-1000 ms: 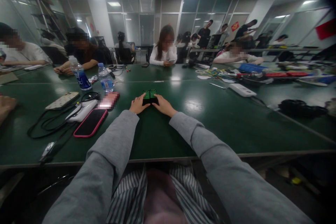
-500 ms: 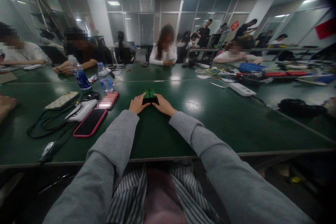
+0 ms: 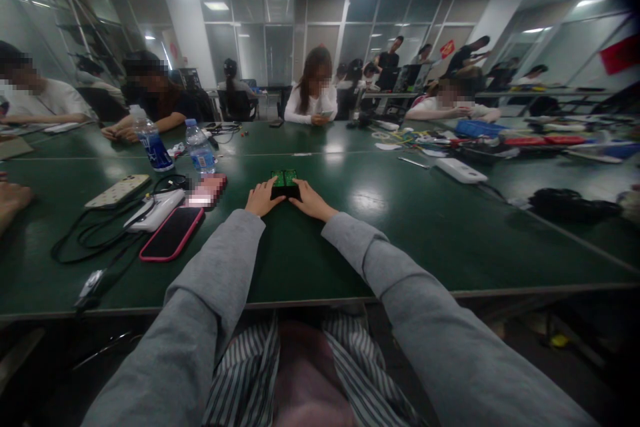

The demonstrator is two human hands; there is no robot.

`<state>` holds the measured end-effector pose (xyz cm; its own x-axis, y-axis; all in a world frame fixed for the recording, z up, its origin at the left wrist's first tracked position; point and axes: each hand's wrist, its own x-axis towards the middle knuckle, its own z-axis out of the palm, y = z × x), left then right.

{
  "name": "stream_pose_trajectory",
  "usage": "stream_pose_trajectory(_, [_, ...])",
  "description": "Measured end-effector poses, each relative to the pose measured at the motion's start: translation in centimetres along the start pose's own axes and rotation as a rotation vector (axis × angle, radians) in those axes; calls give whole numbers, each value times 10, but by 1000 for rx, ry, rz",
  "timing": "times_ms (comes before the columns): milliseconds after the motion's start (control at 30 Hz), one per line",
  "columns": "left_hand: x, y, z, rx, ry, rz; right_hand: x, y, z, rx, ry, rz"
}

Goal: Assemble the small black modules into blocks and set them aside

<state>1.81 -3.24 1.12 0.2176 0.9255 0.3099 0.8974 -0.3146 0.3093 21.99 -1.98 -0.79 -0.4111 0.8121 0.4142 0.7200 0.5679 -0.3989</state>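
Note:
A small green circuit board [image 3: 285, 178] with a black block at its near edge lies flat on the dark green table [image 3: 390, 227], straight ahead of me. My left hand [image 3: 263, 198] rests on the table against the board's left side, fingers curled at its near corner. My right hand [image 3: 311, 199] mirrors it on the right side, fingertips touching the black block. Both arms wear grey sleeves and stretch far forward.
To my left lie a pink-cased phone [image 3: 173, 233], a white device [image 3: 155, 209], a patterned phone [image 3: 118, 191], black cables [image 3: 85, 237] and two water bottles [image 3: 200, 147]. A white box [image 3: 461, 171] sits at right. Several people sit across the table.

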Motion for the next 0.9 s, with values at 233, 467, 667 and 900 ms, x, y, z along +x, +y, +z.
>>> stream_pose_trajectory(233, [0,-1,1,-11,1,-7,1,4,4,-3,7,-28])
stream_pose_trajectory(467, [-1,1,2,2,51,14,-4,-9,-3,-169,147,-41])
stream_pose_trajectory(667, [-3,7,-3,0,64,28,-5,-18,-10,-199,60,-115])
stream_pose_trajectory(900, [-4,7,-7,3,80,51,-2,-17,-13,-169,84,-90])
